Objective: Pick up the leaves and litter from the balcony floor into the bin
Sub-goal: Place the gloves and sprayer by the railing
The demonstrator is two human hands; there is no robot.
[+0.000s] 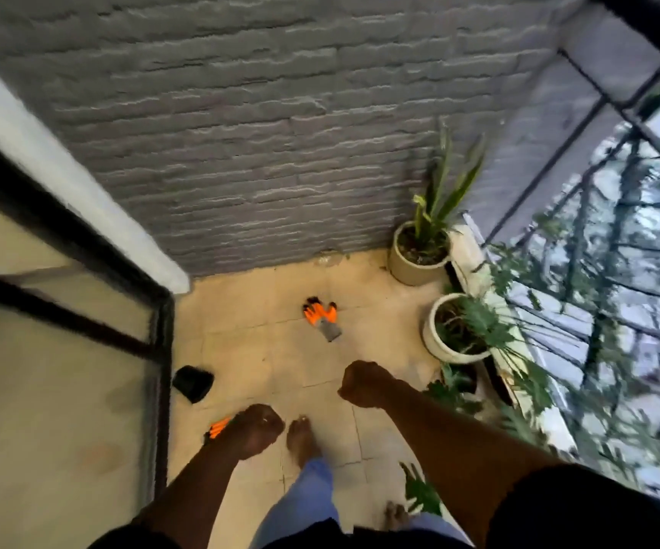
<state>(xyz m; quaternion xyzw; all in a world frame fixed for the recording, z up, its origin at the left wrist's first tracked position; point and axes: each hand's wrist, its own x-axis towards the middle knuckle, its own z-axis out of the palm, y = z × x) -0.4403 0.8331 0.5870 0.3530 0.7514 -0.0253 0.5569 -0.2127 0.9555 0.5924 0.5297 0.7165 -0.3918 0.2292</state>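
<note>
Fists, left hand, right hand, over smooth beige tiled floor

Second orange glove: we see only its fingertips; the rest sits behind the left hand. Black object by the door frame: blurred, and we cannot tell what it is. Clear patch at the wall's foot: too smeared to identify. Railing plants: motion-blurred. Both forearms run off the bottom edge. Rear foot: mostly hidden.
</note>
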